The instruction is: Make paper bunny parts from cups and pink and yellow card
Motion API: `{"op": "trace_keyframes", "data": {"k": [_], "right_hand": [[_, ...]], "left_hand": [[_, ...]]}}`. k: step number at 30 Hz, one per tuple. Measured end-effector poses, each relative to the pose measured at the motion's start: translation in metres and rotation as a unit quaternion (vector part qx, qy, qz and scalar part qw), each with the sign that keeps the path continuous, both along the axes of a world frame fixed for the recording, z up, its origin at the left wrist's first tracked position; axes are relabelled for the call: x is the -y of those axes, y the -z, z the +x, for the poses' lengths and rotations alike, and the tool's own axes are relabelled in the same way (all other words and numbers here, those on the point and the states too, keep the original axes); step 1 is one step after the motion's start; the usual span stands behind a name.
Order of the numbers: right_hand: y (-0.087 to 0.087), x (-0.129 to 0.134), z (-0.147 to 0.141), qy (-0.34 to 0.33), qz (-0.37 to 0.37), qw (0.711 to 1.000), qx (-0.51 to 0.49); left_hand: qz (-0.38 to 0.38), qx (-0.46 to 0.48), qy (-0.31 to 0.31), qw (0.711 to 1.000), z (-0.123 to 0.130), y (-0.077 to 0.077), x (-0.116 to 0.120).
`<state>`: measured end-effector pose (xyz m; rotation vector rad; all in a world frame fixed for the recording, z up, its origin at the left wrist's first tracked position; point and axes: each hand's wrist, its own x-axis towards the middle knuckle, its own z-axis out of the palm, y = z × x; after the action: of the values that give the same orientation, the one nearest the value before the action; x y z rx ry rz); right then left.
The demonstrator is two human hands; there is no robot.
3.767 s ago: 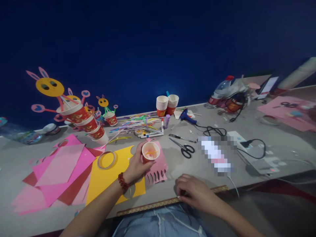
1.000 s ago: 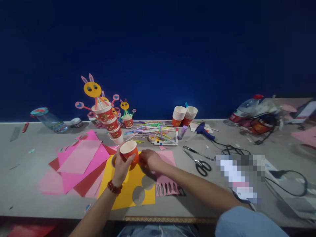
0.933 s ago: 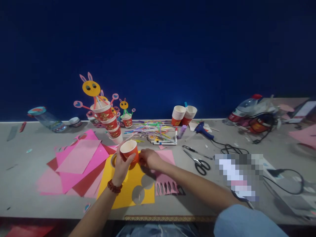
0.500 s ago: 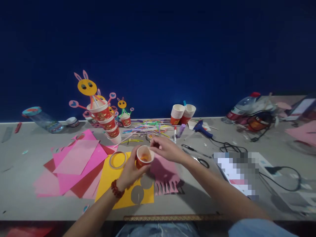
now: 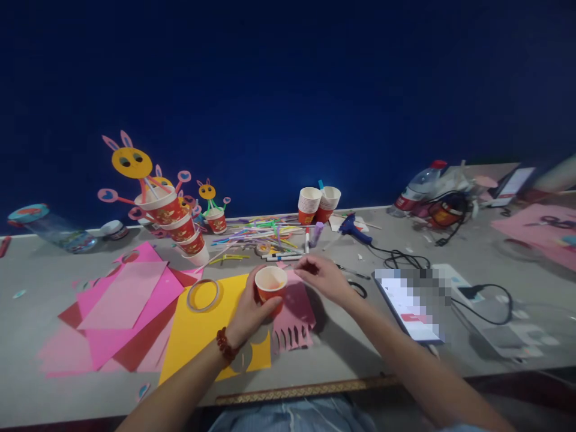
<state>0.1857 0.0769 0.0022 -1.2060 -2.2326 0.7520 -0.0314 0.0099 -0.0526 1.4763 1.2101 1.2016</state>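
Observation:
My left hand [image 5: 246, 313] is wrapped around a red-and-white paper cup [image 5: 271, 279], its mouth tilted towards me above the work surface. The inside shows an orange tint near the bottom. My right hand [image 5: 324, 278] hovers just right of the rim, apart from the cup, with thumb and fingers pinched together; whatever they hold, if anything, is too small to make out. Below the hands lies a pink sheet [image 5: 300, 309] with slit-shaped holes along its near edge. A yellow sheet [image 5: 184, 348] with cut-out circles extends under my left forearm, carrying a tape roll [image 5: 189, 298].
Pink and red papers [image 5: 121, 300] are heaped at left. Behind them stand stacked cups with a paper rabbit figure [image 5: 132, 162]. Coloured sticks [image 5: 256, 234], stacked cups [image 5: 309, 204] and a blue glue gun [image 5: 355, 230] with its cord line the back. A phone [image 5: 405, 306] lies right.
The view has turned slightly right. My right hand has drawn away from the cup rim, leaving a gap. My left hand still holds the cup.

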Motion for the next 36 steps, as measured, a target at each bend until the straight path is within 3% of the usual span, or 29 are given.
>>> {"op": "trace_keyframes", "data": {"k": [5,13,16,20,24,26,31,36], "right_hand": [[0.043,0.019,0.011,-0.021,-0.005,0.998,0.067],[0.059,0.021,0.005,-0.01,0.001,0.996,0.084],[0.052,0.013,0.011,-0.002,0.004,0.997,0.073],[0.019,0.006,0.009,0.025,0.032,0.999,0.005],[-0.012,0.009,-0.01,-0.104,0.064,0.992,-0.01],[-0.017,0.012,-0.02,-0.133,0.073,0.988,0.017],[-0.018,0.014,-0.026,-0.076,0.062,0.995,0.022],[-0.023,0.022,-0.023,-0.137,0.092,0.986,0.013]], "left_hand": [[-0.026,0.025,0.008,0.999,0.005,0.014,0.003],[-0.042,0.06,0.008,0.997,0.007,0.02,0.001],[-0.029,0.036,0.005,0.999,0.007,0.021,0.001],[-0.008,-0.012,0.022,1.0,0.009,0.019,0.003],[0.008,-0.036,0.035,0.999,0.011,0.02,0.005],[0.012,-0.035,0.036,0.999,0.011,0.022,0.006],[0.022,-0.038,0.022,0.999,0.01,0.026,0.006],[0.043,-0.027,0.019,0.999,0.013,0.027,0.003]]}}
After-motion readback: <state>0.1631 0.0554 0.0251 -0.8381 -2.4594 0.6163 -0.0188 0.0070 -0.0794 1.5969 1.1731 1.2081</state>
